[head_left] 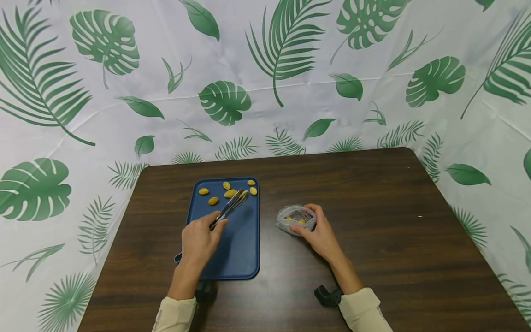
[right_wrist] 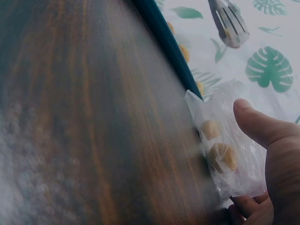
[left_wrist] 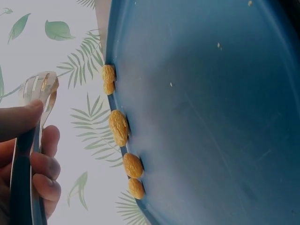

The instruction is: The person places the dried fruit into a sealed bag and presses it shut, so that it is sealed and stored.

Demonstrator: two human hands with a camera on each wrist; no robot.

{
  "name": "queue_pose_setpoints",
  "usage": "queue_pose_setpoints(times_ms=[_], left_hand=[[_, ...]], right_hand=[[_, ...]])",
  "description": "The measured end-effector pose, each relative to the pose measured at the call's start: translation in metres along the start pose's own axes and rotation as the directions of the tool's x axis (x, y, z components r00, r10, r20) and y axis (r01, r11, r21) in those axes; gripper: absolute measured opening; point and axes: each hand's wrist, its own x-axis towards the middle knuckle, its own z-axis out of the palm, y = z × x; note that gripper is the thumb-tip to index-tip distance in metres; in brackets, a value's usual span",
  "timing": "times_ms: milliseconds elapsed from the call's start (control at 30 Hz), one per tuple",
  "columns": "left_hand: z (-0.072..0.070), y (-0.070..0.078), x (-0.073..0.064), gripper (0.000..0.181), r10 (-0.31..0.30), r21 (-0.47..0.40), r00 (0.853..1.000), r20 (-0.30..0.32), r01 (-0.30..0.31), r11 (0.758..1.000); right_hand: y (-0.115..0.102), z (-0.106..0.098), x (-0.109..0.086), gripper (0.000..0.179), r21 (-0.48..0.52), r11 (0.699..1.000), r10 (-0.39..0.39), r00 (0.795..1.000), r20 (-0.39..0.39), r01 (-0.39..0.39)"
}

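Note:
My left hand (head_left: 200, 240) grips metal tongs (head_left: 230, 208) with slotted heads and dark handles, held above the blue tray (head_left: 232, 249). A bit of yellow-brown shows between the tong tips in the left wrist view; what it is cannot be made out fully. Several wrinkled, oval yellow-brown pieces, like dried dates (left_wrist: 119, 127), lie at the tray's far end. My right hand (head_left: 322, 236) holds a clear plastic bag (head_left: 286, 225) by its rim, thumb at the near side and fingers at the right. A few such pieces (right_wrist: 222, 157) are inside the bag.
The brown wooden table (head_left: 373, 221) carries the tray at left and the bag to its right. A leaf-printed white cloth (head_left: 265, 69) hangs behind the table. Small crumbs (left_wrist: 171, 85) dot the tray, and a small pale speck (head_left: 420, 216) lies at the table's right.

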Motion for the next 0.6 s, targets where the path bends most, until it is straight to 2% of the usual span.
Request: queue_pose_setpoints(times_ms=[600], left_hand=[[0.0049,0.0100,-0.0009,0.025,0.057,-0.050,0.998,0.008,-0.056,0.997]], right_hand=[[0.0010,0.0001,0.0008,0.077,-0.006,1.000,-0.009,1.000,0.001,0.009]])
